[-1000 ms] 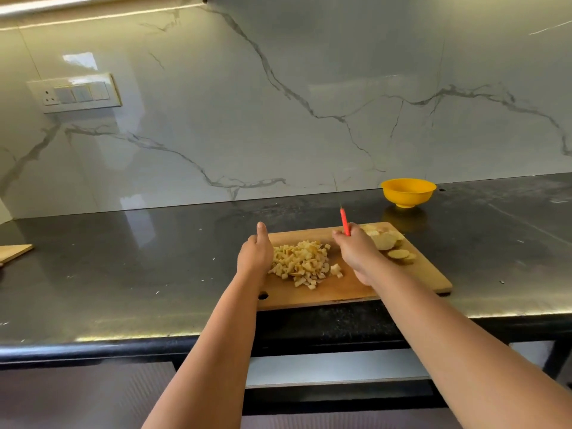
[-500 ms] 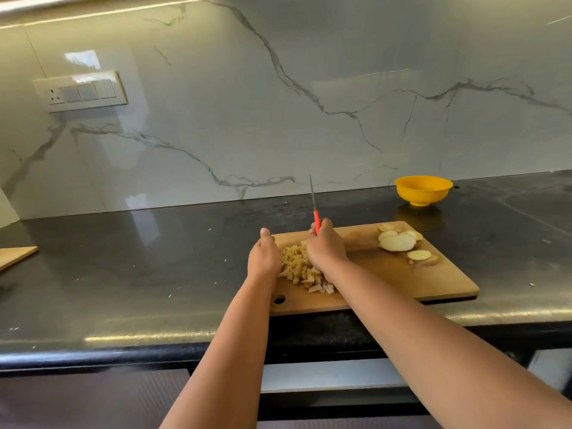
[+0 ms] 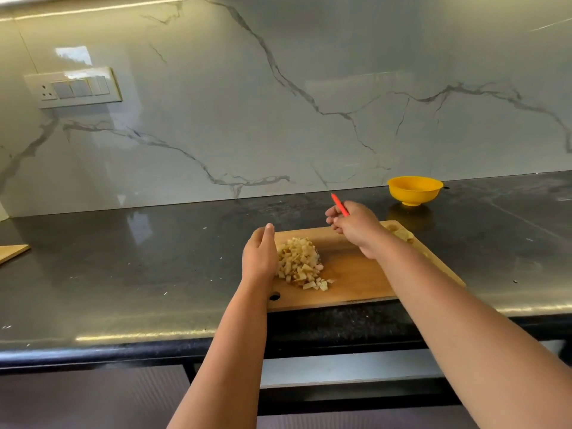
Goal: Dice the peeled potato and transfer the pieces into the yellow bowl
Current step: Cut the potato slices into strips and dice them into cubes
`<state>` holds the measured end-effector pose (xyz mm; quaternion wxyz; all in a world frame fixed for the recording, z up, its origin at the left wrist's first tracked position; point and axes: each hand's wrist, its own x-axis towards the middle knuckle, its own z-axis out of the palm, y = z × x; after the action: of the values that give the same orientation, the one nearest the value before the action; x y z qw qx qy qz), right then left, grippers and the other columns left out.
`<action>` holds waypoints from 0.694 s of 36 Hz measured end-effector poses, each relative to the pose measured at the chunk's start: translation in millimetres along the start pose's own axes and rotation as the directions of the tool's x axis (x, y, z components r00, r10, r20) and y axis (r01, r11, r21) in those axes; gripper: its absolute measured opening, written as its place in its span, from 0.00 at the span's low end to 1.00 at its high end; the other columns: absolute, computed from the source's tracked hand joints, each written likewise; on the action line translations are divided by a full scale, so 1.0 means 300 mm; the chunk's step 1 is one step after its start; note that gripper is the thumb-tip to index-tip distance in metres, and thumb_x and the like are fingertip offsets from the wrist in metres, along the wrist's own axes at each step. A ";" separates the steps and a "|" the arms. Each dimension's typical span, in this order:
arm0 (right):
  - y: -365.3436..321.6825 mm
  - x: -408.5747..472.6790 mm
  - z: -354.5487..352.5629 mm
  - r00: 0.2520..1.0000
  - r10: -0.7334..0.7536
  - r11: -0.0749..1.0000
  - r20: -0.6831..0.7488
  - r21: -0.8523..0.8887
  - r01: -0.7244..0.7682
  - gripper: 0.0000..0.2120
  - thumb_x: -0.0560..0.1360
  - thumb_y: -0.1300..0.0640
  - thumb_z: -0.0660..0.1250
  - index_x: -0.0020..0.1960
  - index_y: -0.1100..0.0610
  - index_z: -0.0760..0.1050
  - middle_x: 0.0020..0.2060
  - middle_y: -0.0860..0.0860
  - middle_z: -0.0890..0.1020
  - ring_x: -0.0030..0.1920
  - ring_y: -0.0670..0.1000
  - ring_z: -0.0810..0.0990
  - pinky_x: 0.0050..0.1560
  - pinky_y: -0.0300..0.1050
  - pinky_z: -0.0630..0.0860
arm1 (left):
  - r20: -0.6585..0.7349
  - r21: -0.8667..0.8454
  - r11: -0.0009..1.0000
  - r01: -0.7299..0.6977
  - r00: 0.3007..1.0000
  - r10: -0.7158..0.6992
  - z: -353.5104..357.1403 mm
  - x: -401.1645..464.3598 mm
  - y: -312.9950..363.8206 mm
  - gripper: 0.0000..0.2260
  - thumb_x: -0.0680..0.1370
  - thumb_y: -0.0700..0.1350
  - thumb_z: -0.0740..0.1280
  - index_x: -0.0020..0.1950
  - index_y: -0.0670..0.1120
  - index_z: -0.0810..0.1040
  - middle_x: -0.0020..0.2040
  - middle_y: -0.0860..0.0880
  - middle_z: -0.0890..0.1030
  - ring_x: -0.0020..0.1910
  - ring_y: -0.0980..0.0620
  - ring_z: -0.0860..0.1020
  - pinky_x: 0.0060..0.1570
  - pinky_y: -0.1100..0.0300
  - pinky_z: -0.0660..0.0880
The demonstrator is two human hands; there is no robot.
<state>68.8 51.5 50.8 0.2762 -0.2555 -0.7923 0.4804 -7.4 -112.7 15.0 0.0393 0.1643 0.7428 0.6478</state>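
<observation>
The board [image 3: 356,274] lies on the dark counter [image 3: 123,274], near its front edge. On the board's left half sits a pile of diced potato [image 3: 300,264]. The left hand [image 3: 260,258] stands on edge at the board's left end, fingers straight and together, the palm against the left side of the dice. The right hand [image 3: 356,227] hovers over the board's back edge, fingers curled round a knife [image 3: 340,205] of which only the orange handle shows, sticking up and to the left out of the fist; the blade is hidden. At the board's far right corner, partly behind the right forearm, lie some uncut potato slices [image 3: 402,234]. The yellow bowl [image 3: 414,190] stands on the counter behind the board's right end, well apart from the dice, near the marble wall [image 3: 278,103].
</observation>
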 end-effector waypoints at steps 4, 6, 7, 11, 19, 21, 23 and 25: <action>0.045 -0.029 -0.090 1.000 -0.002 0.999 -0.002 -0.033 0.002 0.08 0.82 0.62 0.58 0.55 0.54 0.74 0.48 0.52 0.80 0.48 0.50 0.80 0.49 0.44 0.77 | 0.060 0.079 0.976 -0.201 0.979 0.196 0.035 -0.034 0.037 0.14 0.83 0.52 0.61 0.67 0.50 0.75 0.60 0.56 0.77 0.61 0.57 0.75 0.57 0.60 0.70; 0.068 -0.035 -0.149 0.999 0.031 0.999 -0.015 0.038 -0.030 0.08 0.82 0.63 0.59 0.55 0.55 0.75 0.49 0.53 0.81 0.47 0.50 0.80 0.48 0.43 0.77 | 0.088 0.192 0.928 -0.319 0.948 0.307 0.068 -0.053 0.052 0.15 0.81 0.52 0.64 0.68 0.51 0.75 0.62 0.58 0.76 0.62 0.59 0.73 0.61 0.60 0.71; 0.077 -0.037 -0.185 0.997 0.059 0.993 -0.054 0.106 -0.053 0.09 0.82 0.64 0.58 0.56 0.56 0.75 0.50 0.54 0.81 0.46 0.50 0.80 0.46 0.42 0.77 | 0.104 0.251 0.893 -0.374 0.928 0.359 0.087 -0.062 0.059 0.15 0.81 0.51 0.65 0.67 0.50 0.75 0.61 0.58 0.76 0.61 0.59 0.73 0.61 0.61 0.70; 0.142 -0.046 -0.339 0.971 0.154 0.953 -0.181 0.288 -0.097 0.10 0.82 0.66 0.56 0.58 0.60 0.74 0.49 0.57 0.81 0.43 0.49 0.78 0.39 0.39 0.73 | 0.244 0.311 0.818 -0.484 0.872 0.423 0.190 -0.105 0.100 0.11 0.79 0.44 0.68 0.61 0.50 0.79 0.56 0.56 0.79 0.53 0.58 0.77 0.50 0.67 0.73; 0.245 -0.115 -0.401 0.952 0.226 0.785 -0.208 0.617 -0.052 0.08 0.83 0.65 0.55 0.56 0.60 0.72 0.42 0.57 0.80 0.41 0.50 0.79 0.44 0.41 0.77 | 0.625 0.496 0.649 -0.577 0.756 0.194 0.462 -0.102 0.167 0.21 0.79 0.50 0.69 0.71 0.48 0.73 0.67 0.47 0.75 0.63 0.46 0.75 0.59 0.55 0.72; 0.258 -0.122 -0.390 0.961 0.194 0.794 -0.197 0.607 -0.036 0.08 0.83 0.65 0.55 0.57 0.60 0.73 0.42 0.57 0.80 0.41 0.50 0.79 0.44 0.42 0.76 | 0.632 0.538 0.631 -0.559 0.763 0.137 0.499 -0.081 0.170 0.23 0.79 0.51 0.68 0.72 0.48 0.71 0.68 0.46 0.75 0.63 0.46 0.76 0.60 0.54 0.74; 0.266 -0.127 -0.378 0.968 0.148 0.832 -0.202 0.555 -0.012 0.09 0.83 0.66 0.55 0.57 0.59 0.73 0.43 0.57 0.80 0.41 0.50 0.79 0.45 0.43 0.76 | 0.629 0.562 0.626 -0.541 0.771 0.101 0.519 -0.064 0.167 0.23 0.78 0.52 0.70 0.71 0.49 0.72 0.68 0.47 0.76 0.61 0.47 0.77 0.61 0.52 0.77; 0.273 -0.131 -0.370 0.971 0.114 0.863 -0.208 0.505 0.006 0.09 0.83 0.65 0.55 0.55 0.58 0.73 0.43 0.56 0.80 0.42 0.50 0.79 0.44 0.43 0.76 | 0.620 0.560 0.633 -0.534 0.777 0.107 0.529 -0.056 0.160 0.22 0.76 0.52 0.72 0.69 0.49 0.74 0.65 0.48 0.76 0.58 0.48 0.78 0.59 0.53 0.78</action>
<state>184.3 127.4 12.4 0.4095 -0.2511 -0.5950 0.6443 60.7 38.3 34.1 0.0555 0.4744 0.8473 0.2322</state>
